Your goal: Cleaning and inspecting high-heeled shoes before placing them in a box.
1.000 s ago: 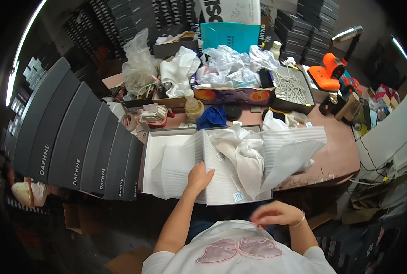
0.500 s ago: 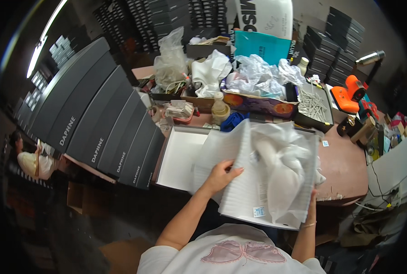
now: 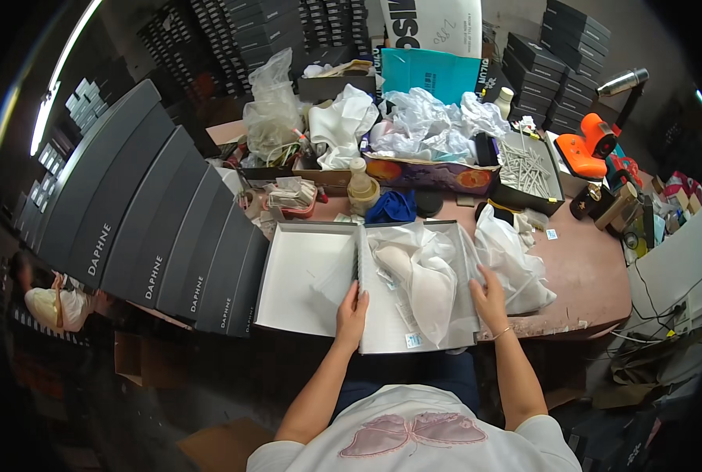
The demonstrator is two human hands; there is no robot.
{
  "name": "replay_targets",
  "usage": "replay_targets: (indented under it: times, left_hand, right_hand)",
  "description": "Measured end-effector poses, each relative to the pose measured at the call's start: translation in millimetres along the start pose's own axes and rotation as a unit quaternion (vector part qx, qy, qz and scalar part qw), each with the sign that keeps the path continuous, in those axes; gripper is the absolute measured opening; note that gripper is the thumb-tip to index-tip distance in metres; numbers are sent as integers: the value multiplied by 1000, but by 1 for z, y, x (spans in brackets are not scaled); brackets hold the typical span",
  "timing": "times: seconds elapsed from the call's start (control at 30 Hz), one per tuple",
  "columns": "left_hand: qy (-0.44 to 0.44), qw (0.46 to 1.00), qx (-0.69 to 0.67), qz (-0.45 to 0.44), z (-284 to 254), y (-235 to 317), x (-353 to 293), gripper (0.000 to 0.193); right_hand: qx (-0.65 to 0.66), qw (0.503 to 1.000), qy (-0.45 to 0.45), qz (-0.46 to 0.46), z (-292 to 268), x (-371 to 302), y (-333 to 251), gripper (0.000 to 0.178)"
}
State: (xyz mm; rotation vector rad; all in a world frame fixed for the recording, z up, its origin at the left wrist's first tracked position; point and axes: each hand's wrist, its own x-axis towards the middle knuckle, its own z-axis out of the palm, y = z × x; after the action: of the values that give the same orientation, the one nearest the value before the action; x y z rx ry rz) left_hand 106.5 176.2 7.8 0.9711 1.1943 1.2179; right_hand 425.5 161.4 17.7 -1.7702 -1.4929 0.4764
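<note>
An open shoebox (image 3: 376, 338) with pale inner walls lies at the table's near edge. Inside it rests a light-coloured shoe (image 3: 426, 285), loosely wrapped in thin white paper. Pressed to the box's left wall, my left hand (image 3: 351, 318) is closed around its edge, thumb uppermost. My right hand (image 3: 490, 305) grips the opposite side, where white wrapping sheet (image 3: 466, 271) rises along the wall. Its far fingers are hidden. The white-lined lid (image 3: 308, 256) lies open against the box on the left. Beyond my right hand sits another white-wrapped bundle (image 3: 516, 271).
Dark shoeboxes (image 3: 142, 212) stand in a tall row on the left. Behind the work lie a glue bottle (image 3: 362, 189), a blue cloth (image 3: 392, 207) and a carton of crumpled paper (image 3: 426, 130). An orange tool (image 3: 583, 149) stands at the far right of the pink table (image 3: 583, 275).
The box has come down flat and slightly left. My left hand has let go of the white sheet and taken the box's left edge. The sheet no longer covers the lid and blue cloth.
</note>
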Motion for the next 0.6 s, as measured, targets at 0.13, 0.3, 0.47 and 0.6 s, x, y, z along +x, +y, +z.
replay_targets:
  times: [0.13,0.3,0.47,0.6]
  left_hand:
    - [-10,986,74,148,25,42,-31,41]
    - [-36,971,126,202,33,70,-57,37]
    - [-92,976,-181,-82,41,43,-79,64]
    - [-162,863,-394,-270,82,53,-79,74]
  right_hand:
    - [-37,968,-61,-239,0,17,-100,67]
    - [-245,929,-257,-104,59,45,-90,76]
    - [204,970,-117,-68,13,23,-134,44]
    - [236,963,40,-123,0,-18,-164,27]
